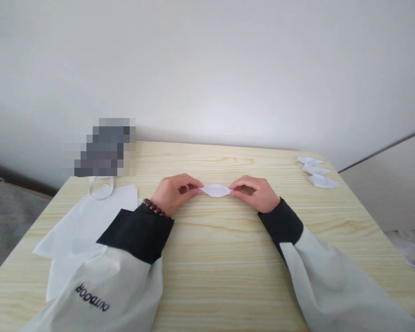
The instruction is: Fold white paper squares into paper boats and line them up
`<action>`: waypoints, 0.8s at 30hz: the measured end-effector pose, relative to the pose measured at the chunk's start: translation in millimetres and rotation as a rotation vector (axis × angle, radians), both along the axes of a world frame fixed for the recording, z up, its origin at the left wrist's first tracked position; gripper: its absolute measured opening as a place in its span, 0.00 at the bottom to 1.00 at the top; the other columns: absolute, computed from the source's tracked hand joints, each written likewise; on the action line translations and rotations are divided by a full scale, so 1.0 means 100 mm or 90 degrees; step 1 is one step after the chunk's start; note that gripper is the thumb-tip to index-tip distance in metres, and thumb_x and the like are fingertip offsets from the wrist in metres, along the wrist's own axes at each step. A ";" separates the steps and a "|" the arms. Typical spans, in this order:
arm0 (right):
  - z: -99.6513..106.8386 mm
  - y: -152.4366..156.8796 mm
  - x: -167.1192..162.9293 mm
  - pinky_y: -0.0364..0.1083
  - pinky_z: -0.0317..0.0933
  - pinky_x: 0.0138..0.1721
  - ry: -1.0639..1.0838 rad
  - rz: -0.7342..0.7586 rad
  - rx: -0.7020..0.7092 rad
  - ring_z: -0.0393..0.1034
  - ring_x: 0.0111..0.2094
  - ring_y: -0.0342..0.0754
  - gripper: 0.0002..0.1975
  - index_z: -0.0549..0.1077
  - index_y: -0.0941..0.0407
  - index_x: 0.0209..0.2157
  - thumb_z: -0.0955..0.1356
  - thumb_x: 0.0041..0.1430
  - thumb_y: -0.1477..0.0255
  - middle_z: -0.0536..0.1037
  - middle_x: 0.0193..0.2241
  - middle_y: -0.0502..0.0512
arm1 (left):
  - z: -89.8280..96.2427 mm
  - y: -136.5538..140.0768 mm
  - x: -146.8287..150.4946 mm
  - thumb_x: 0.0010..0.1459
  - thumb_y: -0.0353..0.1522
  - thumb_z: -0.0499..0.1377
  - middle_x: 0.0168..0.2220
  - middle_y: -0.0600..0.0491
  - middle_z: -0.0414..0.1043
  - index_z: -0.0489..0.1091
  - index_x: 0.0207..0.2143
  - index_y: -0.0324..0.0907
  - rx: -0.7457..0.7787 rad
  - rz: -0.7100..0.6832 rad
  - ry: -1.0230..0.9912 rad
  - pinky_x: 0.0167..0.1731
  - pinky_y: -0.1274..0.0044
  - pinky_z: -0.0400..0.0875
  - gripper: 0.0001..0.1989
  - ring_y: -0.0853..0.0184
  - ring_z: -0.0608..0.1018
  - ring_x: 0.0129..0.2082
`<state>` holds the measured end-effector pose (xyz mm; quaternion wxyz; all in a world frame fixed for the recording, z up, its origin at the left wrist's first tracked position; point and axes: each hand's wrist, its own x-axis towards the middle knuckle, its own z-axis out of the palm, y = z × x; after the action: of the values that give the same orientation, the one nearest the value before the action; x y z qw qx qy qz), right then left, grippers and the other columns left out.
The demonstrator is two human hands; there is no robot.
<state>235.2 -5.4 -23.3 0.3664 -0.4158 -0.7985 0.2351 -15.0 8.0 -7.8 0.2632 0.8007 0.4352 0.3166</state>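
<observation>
A small folded white paper [216,190], boat-like with pointed ends, is held level just over the middle of the wooden table [214,258]. My left hand [174,192] pinches its left tip between thumb and fingers. On the other side, my right hand [256,191] grips the right tip the same way. Both hands are closed, with the paper stretched between them. A dark beaded bracelet [154,207] circles my left wrist. Whether either hand rests on the tabletop, I cannot tell.
Several white paper sheets [86,216] lie at the left, partly under my left sleeve. A white ring [101,197] lies across their top, beside a pixelated dark object [105,150]. Three folded white papers [321,180] sit at the back right. A wall [214,83] borders the table's far edge.
</observation>
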 end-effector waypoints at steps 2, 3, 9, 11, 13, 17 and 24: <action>0.00 0.00 -0.01 0.44 0.67 0.33 0.010 0.000 0.023 0.72 0.30 0.44 0.06 0.75 0.55 0.30 0.69 0.53 0.67 0.78 0.28 0.53 | 0.00 0.00 0.00 0.53 0.37 0.59 0.29 0.52 0.76 0.75 0.32 0.41 -0.008 -0.019 -0.013 0.24 0.80 0.66 0.10 0.72 0.72 0.24; 0.00 -0.01 -0.02 0.44 0.67 0.32 0.013 -0.001 0.040 0.72 0.30 0.44 0.06 0.75 0.55 0.30 0.69 0.53 0.67 0.78 0.28 0.54 | -0.01 0.00 0.00 0.53 0.37 0.59 0.30 0.52 0.76 0.76 0.32 0.41 -0.016 -0.033 -0.021 0.25 0.80 0.66 0.10 0.71 0.73 0.26; 0.02 -0.05 -0.10 0.43 0.66 0.30 -0.008 -0.033 0.096 0.70 0.27 0.42 0.05 0.74 0.55 0.30 0.69 0.54 0.68 0.77 0.27 0.52 | -0.01 0.00 0.02 0.53 0.35 0.59 0.32 0.51 0.76 0.76 0.32 0.42 -0.045 -0.064 -0.041 0.29 0.79 0.67 0.08 0.70 0.74 0.28; 0.03 -0.07 -0.13 0.43 0.66 0.30 -0.007 -0.044 0.104 0.70 0.26 0.42 0.05 0.73 0.54 0.30 0.69 0.53 0.68 0.77 0.26 0.52 | -0.01 -0.01 0.02 0.52 0.35 0.60 0.30 0.53 0.76 0.75 0.33 0.42 -0.058 -0.037 -0.026 0.25 0.80 0.64 0.08 0.72 0.71 0.24; 0.03 -0.08 -0.14 0.43 0.66 0.29 -0.003 -0.047 0.113 0.70 0.26 0.42 0.05 0.73 0.55 0.28 0.70 0.52 0.68 0.77 0.25 0.52 | 0.00 -0.02 0.03 0.51 0.34 0.60 0.27 0.55 0.75 0.75 0.32 0.41 -0.072 -0.017 -0.014 0.24 0.81 0.63 0.07 0.74 0.69 0.22; 0.02 -0.07 -0.15 0.43 0.65 0.29 0.005 -0.025 0.125 0.70 0.26 0.43 0.05 0.73 0.55 0.26 0.70 0.52 0.69 0.77 0.24 0.52 | -0.01 -0.02 0.03 0.51 0.36 0.60 0.27 0.55 0.75 0.75 0.30 0.41 -0.088 -0.025 -0.019 0.25 0.80 0.63 0.08 0.72 0.70 0.24; 0.02 -0.06 -0.15 0.43 0.66 0.31 -0.007 0.008 0.168 0.71 0.28 0.44 0.03 0.74 0.56 0.28 0.69 0.54 0.71 0.78 0.26 0.53 | -0.02 -0.01 0.03 0.52 0.35 0.58 0.29 0.53 0.75 0.74 0.28 0.41 -0.086 -0.056 -0.028 0.29 0.80 0.66 0.07 0.71 0.73 0.27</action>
<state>219.9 -11.4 -21.7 0.4120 -0.3604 -0.8270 0.1281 -12.1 7.2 -9.3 0.3397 0.7924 0.4137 0.2926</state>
